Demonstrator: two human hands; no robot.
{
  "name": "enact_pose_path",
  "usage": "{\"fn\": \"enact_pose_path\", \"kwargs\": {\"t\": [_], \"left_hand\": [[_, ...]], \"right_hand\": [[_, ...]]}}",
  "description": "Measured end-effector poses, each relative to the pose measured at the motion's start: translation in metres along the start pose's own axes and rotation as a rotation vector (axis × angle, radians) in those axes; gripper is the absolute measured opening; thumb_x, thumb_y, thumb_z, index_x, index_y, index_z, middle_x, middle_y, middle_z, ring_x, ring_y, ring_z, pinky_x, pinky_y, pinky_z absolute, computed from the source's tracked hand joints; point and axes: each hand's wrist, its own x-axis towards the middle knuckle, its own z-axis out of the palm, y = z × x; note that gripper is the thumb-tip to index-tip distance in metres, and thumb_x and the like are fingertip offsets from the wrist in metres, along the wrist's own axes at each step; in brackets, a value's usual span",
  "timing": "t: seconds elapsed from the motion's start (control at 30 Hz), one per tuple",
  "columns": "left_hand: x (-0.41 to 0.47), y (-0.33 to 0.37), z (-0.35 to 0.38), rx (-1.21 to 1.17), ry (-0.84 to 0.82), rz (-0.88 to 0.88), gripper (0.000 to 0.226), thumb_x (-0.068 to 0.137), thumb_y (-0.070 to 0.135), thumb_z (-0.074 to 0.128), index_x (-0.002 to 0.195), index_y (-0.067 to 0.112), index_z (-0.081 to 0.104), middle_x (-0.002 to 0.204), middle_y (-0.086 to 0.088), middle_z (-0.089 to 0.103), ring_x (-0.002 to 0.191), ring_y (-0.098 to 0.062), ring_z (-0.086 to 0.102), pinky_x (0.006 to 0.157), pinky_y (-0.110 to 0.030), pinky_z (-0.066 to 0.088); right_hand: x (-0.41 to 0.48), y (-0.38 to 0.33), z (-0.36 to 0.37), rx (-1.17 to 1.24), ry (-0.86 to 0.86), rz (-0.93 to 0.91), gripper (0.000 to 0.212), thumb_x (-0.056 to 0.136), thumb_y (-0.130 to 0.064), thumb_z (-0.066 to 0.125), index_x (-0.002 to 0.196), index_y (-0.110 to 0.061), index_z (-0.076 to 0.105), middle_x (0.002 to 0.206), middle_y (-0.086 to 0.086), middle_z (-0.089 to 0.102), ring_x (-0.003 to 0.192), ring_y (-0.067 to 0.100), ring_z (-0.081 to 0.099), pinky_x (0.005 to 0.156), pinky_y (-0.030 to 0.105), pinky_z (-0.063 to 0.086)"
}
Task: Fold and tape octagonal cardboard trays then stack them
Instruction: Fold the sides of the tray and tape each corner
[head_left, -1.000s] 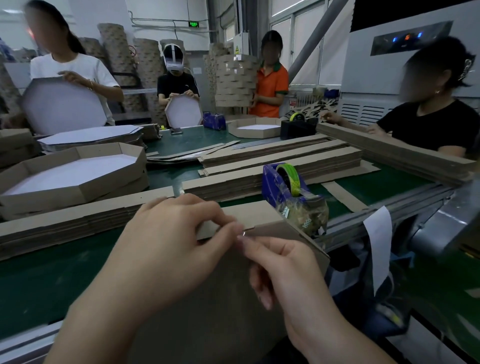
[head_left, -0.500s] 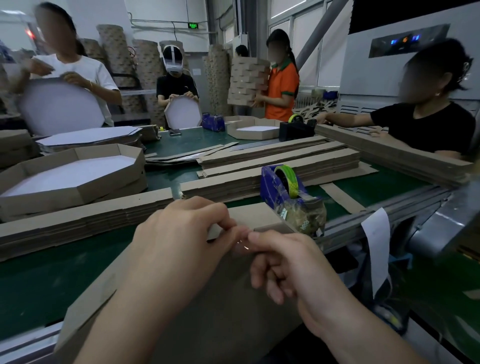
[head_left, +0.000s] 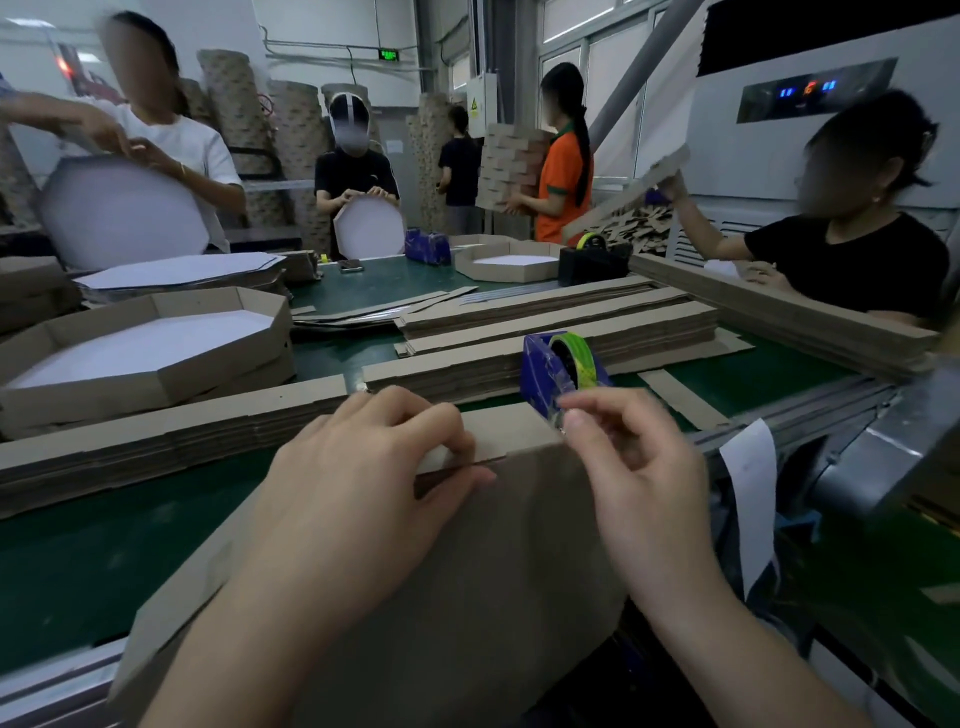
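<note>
The left hand pinches the folded rim of a cardboard tray tilted against the green tabletop. The right hand reaches the blue tape dispenser just beyond, fingertips seemingly on the tape end.

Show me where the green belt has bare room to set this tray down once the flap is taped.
Bare green belt lies at near left, between the tray under your left hand and the long strip stack. A smaller patch sits far centre. The middle is crowded: strip piles and the blue tape dispenser.
</note>
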Motion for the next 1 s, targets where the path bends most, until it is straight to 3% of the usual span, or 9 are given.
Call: {"fn": "enact_pose_path", "kwargs": {"t": [0.1,0.23,0.33,0.43,0.6,0.7,0.77,0.87,1.0], "left_hand": [[-0.003,0.0,-0.003,0.069,-0.079,0.002,0.026,0.071,0.058,0.058,0.093,0.044,0.062,0.095,0.016,0.059,0.083,-0.016,0.062,0.057,-0.022,0.029],[-0.003,0.001,-0.009,0.127,-0.147,0.002,0.039,0.069,0.063,0.052,0.104,0.048,0.055,0.104,0.019,0.054,0.093,-0.014,0.059,0.063,-0.025,0.029],[0.001,0.011,-0.009,0.13,-0.106,-0.015,0.044,0.069,0.075,0.036,0.104,0.049,0.041,0.106,0.024,0.049,0.094,-0.006,0.052,0.057,-0.018,0.021],[0.004,0.023,-0.007,0.113,-0.071,0.007,0.045,0.073,0.075,0.033,0.11,0.051,0.042,0.107,0.024,0.051,0.096,-0.005,0.054,0.056,-0.013,0.015],[-0.003,0.012,-0.022,0.064,-0.002,0.014,0.036,0.078,0.07,0.043,0.102,0.05,0.061,0.095,0.022,0.062,0.074,-0.011,0.064,0.046,-0.018,0.03],[-0.012,-0.005,-0.025,-0.076,0.074,-0.055,0.044,0.075,0.073,0.041,0.112,0.054,0.057,0.103,0.027,0.058,0.082,-0.008,0.063,0.054,-0.033,0.05],[-0.019,-0.014,-0.023,-0.2,0.135,-0.091,0.046,0.074,0.073,0.046,0.115,0.056,0.055,0.108,0.027,0.057,0.091,-0.006,0.062,0.065,-0.04,0.053],[-0.028,-0.022,-0.014,-0.319,0.178,-0.11,0.045,0.073,0.067,0.053,0.115,0.052,0.06,0.111,0.023,0.06,0.098,-0.005,0.061,0.072,-0.039,0.052],[-0.038,-0.035,-0.002,-0.451,0.112,-0.145,0.047,0.073,0.062,0.056,0.117,0.047,0.063,0.112,0.017,0.061,0.103,-0.005,0.06,0.077,-0.026,0.048]], "right_hand": [[0.012,0.013,0.004,-0.203,-0.159,0.058,0.032,0.093,-0.056,0.044,0.115,-0.039,0.06,0.111,-0.015,0.049,0.114,0.008,0.044,0.102,0.038,0.04],[0.009,0.016,0.011,-0.108,-0.277,0.11,0.025,0.087,-0.06,0.029,0.095,-0.053,0.052,0.109,-0.024,0.053,0.115,-0.001,0.046,0.109,0.044,0.032],[0.006,0.011,0.013,-0.098,-0.3,0.063,0.035,0.083,-0.068,0.027,0.097,-0.052,0.055,0.106,-0.028,0.053,0.113,-0.007,0.046,0.107,0.041,0.033],[0.007,0.008,0.007,-0.039,-0.35,0.007,0.047,0.089,-0.065,0.031,0.11,-0.039,0.065,0.106,-0.024,0.057,0.112,-0.003,0.051,0.101,0.032,0.038],[0.03,0.016,-0.019,0.03,-0.294,0.095,0.044,0.09,-0.052,0.039,0.093,-0.025,0.074,0.094,-0.02,0.068,0.092,-0.011,0.057,0.074,0.0,0.036],[0.04,0.024,-0.03,-0.001,-0.319,0.114,0.03,0.091,-0.049,0.054,0.094,-0.027,0.074,0.095,-0.018,0.068,0.092,-0.008,0.058,0.069,0.001,0.037],[0.043,0.026,-0.031,0.02,-0.334,0.119,0.023,0.085,-0.045,0.058,0.098,-0.031,0.072,0.092,-0.022,0.067,0.09,-0.008,0.058,0.066,0.001,0.038],[0.044,0.027,-0.026,0.071,-0.315,0.117,0.029,0.079,-0.044,0.055,0.1,-0.029,0.069,0.088,-0.017,0.065,0.084,-0.007,0.058,0.066,0.001,0.039],[0.037,0.03,-0.012,0.082,-0.328,0.096,0.027,0.081,-0.045,0.062,0.099,-0.027,0.068,0.09,-0.013,0.066,0.086,-0.005,0.059,0.071,0.004,0.041]]}}
